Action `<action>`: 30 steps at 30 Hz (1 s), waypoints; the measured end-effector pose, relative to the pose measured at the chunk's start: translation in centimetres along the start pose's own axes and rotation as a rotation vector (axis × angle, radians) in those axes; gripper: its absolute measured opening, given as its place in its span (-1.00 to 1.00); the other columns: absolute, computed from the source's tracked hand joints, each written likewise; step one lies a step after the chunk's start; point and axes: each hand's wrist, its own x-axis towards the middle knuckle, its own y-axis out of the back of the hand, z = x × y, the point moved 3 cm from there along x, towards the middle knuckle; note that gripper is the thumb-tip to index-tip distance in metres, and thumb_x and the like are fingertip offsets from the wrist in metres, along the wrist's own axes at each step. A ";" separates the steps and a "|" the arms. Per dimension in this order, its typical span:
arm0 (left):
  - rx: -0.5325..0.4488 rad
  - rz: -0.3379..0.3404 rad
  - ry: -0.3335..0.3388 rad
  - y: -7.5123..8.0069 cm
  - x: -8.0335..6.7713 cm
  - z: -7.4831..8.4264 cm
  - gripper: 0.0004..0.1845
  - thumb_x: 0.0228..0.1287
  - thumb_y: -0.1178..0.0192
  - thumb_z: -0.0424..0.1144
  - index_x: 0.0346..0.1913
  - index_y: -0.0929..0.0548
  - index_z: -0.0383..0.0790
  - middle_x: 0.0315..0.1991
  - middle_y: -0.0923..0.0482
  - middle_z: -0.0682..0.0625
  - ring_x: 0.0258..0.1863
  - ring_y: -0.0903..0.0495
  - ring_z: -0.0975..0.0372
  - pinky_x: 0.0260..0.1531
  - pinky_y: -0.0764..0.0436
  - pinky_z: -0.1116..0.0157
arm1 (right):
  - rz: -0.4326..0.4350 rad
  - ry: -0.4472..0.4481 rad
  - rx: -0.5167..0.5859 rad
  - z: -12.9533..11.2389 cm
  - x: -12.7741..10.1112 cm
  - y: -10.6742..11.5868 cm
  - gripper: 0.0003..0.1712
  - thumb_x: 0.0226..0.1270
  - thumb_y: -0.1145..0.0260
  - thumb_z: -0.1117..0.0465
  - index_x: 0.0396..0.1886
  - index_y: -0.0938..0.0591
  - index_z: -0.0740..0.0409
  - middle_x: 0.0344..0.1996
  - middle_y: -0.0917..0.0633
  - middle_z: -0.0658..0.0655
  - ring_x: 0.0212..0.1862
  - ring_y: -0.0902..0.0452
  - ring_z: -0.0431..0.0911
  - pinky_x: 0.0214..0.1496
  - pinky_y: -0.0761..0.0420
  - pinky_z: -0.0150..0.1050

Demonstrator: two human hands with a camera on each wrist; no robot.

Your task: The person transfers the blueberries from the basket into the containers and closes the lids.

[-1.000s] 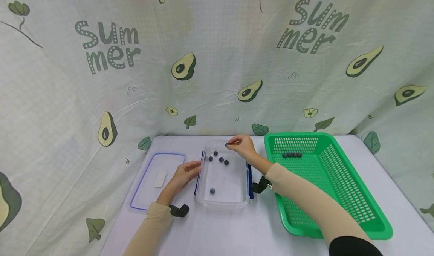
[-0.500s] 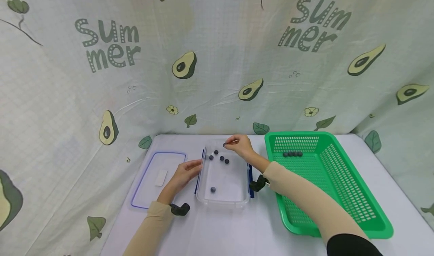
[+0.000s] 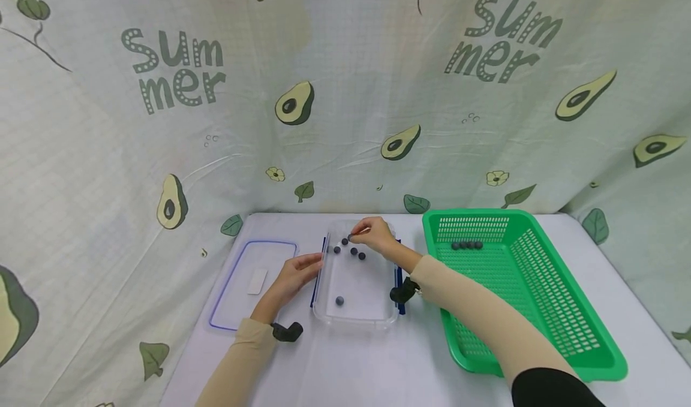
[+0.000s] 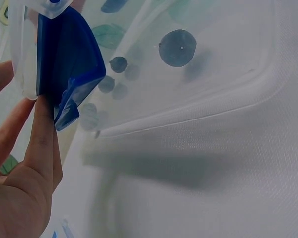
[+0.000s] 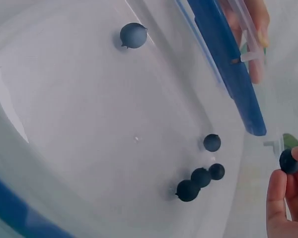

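- R hand [image 3: 372,236] hangs over the far end of the clear container [image 3: 378,320], thumb + forefinger pinching one dark blueberry [image 5: 289,161]; the other fingers are curled loosely behind.
- In the R wrist view the pinched berry sits at the fingertips [image 5: 277,184], up off the container floor, w/ the loose berries below and to the side of it.
- Loose berries in the container: a cluster of four [image 3: 353,251] at the far end, just under the R hand; one single berry [image 3: 339,300] nearer the person, well apart from the rest.
- Key relation: the held berry is above the far-end cluster, inside the container's walls, so straight down from the fingers is container floor. The berry is round, no long axis to speak of.
- L hand [image 3: 291,278] rests at the container's left side, fingers straight, tips touching the blue clip [image 4: 69,74] on the long wall. It holds nothing.
- R hand is much the nearer to the berries; L is beside the wall only.
- Green basket [image 3: 545,335] stands to the right w/ a row of berries [image 3: 466,245] at its far end; the lid [image 3: 227,311] lies flat on the left, beside the L hand.
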 end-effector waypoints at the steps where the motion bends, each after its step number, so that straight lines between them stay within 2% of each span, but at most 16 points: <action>1: -0.006 0.003 0.003 0.0 0.0 0.0 -0.53 0.35 -0.31 -0.29 0.26 -0.55 -0.39 0.24 -0.51 -0.28 0.11 -0.58 0.17 0.16 -0.58 0.30 | -0.002 -0.002 -0.006 -0.1 0.0 0.0 -0.87 0.17 -0.48 0.38 -0.27 -0.72 0.28 -0.24 -0.72 0.13 -0.18 -0.66 -0.04 -0.08 -0.70 -0.19; 9: 0.003 0.000 0.000 -0.1 0.3 -0.1 -0.50 0.35 -0.32 -0.26 0.28 -0.53 -0.40 0.24 -0.51 -0.27 0.14 -0.57 0.16 0.18 -0.56 0.29 | 0.005 0.004 -0.040 -0.9 0.4 -0.6 -0.88 0.15 -0.48 0.39 -0.30 -0.72 0.27 -0.26 -0.72 0.13 -0.19 -0.66 -0.02 -0.14 -0.72 -0.22; 16: -0.004 0.012 0.002 -0.2 0.0 0.0 -0.54 0.35 -0.31 -0.29 0.25 -0.56 -0.40 0.19 -0.56 -0.21 0.13 -0.58 0.16 0.18 -0.57 0.28 | -0.097 0.000 -0.075 -0.8 0.7 -2.5 -0.91 0.14 -0.49 0.39 -0.34 -0.73 0.26 -0.34 -0.72 0.08 -0.28 -0.63 -0.08 -0.15 -0.73 -0.15; 19: -0.003 0.012 0.006 -0.1 0.0 -0.1 -0.54 0.34 -0.32 -0.29 0.24 -0.56 -0.39 0.17 -0.58 -0.18 0.13 -0.58 0.16 0.17 -0.57 0.29 | -0.126 0.004 -0.102 -1.1 0.7 -3.3 -0.90 0.12 -0.50 0.37 -0.35 -0.75 0.25 -0.35 -0.72 0.06 -0.29 -0.61 -0.10 -0.20 -0.70 -0.20; 24: 0.006 0.009 -0.003 0.0 0.0 -0.1 -0.54 0.35 -0.31 -0.27 0.25 -0.56 -0.39 0.18 -0.57 -0.18 0.13 -0.57 0.16 0.17 -0.57 0.29 | -0.122 0.007 -0.128 -1.3 0.8 -4.2 -0.90 0.12 -0.51 0.37 -0.35 -0.75 0.25 -0.35 -0.72 0.06 -0.29 -0.57 -0.10 -0.31 -0.58 -0.32; 30: -0.008 0.003 -0.002 0.0 0.0 0.0 -0.53 0.36 -0.30 -0.29 0.26 -0.54 -0.42 0.18 -0.57 -0.18 0.12 -0.58 0.18 0.16 -0.58 0.32 | -0.095 -0.028 -0.120 -0.2 1.1 -4.8 -0.91 0.10 -0.50 0.42 -0.38 -0.74 0.28 -0.41 -0.69 0.07 -0.33 -0.54 -0.10 -0.33 -0.59 -0.35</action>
